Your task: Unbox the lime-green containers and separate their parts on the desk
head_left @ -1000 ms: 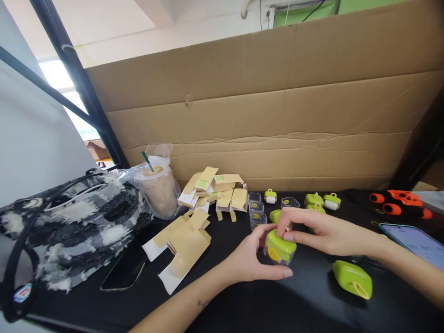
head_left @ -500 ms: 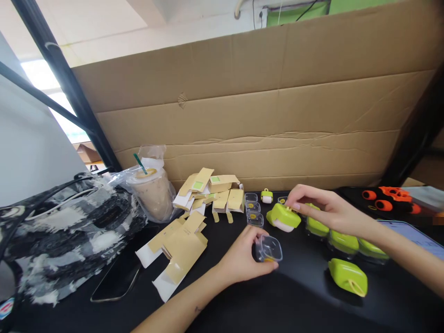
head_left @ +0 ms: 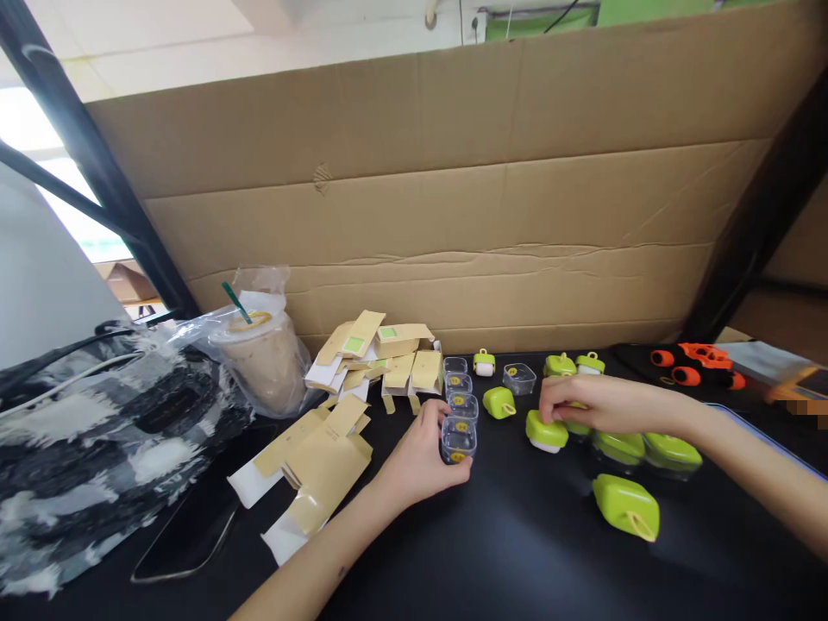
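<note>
My left hand (head_left: 414, 457) has thumb and fingers around a small clear plastic container (head_left: 459, 442) with a yellow smiley sticker. It is at the near end of a row of similar clear containers (head_left: 461, 405). My right hand (head_left: 592, 405) pinches the top of a small green case (head_left: 546, 430) with a white lower part, at or just over the black table. Its fingertips hide the top of that case. Between the hands lies another green piece (head_left: 499, 403) with a yellow loop. Several green-lidded containers (head_left: 673, 453) stand beneath and beyond my right forearm.
Unfolded cardboard boxes (head_left: 329, 466) lie on the left, near a bagged drink cup (head_left: 262, 354) and a dark phone (head_left: 187, 535). One green lid (head_left: 626, 505) lies at the front right. An orange-wheeled toy (head_left: 702, 362) is at the far right, before a cardboard wall (head_left: 453, 198).
My left hand has moved left, bringing the clear container to the front of the row. My right hand has lowered the green case toward the table. The view has shifted slightly.
</note>
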A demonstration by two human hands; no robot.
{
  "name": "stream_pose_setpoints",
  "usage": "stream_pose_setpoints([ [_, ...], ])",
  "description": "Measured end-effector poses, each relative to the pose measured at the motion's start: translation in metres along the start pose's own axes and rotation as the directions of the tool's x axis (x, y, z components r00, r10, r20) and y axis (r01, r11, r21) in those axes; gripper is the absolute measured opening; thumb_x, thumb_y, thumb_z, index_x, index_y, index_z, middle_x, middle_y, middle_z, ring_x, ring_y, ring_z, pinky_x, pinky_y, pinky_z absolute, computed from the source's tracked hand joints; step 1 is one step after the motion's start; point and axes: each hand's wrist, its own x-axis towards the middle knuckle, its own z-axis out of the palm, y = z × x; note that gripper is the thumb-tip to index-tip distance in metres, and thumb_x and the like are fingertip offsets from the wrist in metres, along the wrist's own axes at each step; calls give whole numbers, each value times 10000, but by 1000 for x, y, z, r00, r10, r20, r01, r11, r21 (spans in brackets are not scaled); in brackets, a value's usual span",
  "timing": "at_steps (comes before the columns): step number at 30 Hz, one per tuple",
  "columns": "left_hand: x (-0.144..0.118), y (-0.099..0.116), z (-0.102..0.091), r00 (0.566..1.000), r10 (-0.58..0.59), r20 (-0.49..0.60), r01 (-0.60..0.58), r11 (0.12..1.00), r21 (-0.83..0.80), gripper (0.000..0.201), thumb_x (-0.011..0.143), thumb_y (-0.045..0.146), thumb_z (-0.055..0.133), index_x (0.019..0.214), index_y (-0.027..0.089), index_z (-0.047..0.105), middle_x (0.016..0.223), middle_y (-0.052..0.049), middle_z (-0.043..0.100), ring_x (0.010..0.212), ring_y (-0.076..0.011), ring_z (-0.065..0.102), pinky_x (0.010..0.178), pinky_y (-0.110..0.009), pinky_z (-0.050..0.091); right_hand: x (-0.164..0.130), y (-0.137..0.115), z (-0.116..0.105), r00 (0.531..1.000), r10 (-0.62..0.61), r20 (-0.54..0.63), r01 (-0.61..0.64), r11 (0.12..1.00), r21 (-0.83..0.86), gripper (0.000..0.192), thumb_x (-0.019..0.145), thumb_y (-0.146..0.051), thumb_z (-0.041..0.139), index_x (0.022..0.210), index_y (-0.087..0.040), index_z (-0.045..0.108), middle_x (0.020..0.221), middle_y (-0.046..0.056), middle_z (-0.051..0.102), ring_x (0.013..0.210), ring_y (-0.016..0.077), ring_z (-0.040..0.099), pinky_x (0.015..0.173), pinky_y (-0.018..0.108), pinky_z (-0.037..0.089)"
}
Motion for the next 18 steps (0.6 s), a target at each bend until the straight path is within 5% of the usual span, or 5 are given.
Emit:
stream_pose_setpoints([
  [6,3,-1,5,1000,0,-16,0,1000,20,298,693,215,631,944,197,470,1003,-53,510,933,-221,562,873,-399,467,-6,6,-8,999,30,-32,-30,999,-31,278,867,-276,425,996,-189,655,1039,89,644,939,221,622,836,328,468],
  [9,5,-2,8,999,1,-33,-1,1000,9,356,721,214,616,1047,197,475,1083,-74,503,984,-231,567,906,-412,465,-12,16,-4,982,143,-119,-154,984,-86,302,818,-348,488,1030,-196,640,1069,93,650,943,255,633,832,363,478],
  [13,9,-3,10,999,37,-32,-37,999,10,512,751,213,607,1234,213,437,1215,-95,483,1142,-246,521,1008,-404,411,-19,32,7,932,316,-181,-330,943,-53,290,754,-428,546,901,-196,637,891,92,708,799,274,666,718,383,500],
  [18,20,-6,10,999,42,-27,-41,998,47,442,781,228,585,1212,192,497,1173,-102,518,1160,-274,513,1017,-442,401,-23,38,13,932,306,-192,-308,951,18,266,799,-451,480,728,-208,564,642,55,676,584,216,632,539,322,480],
])
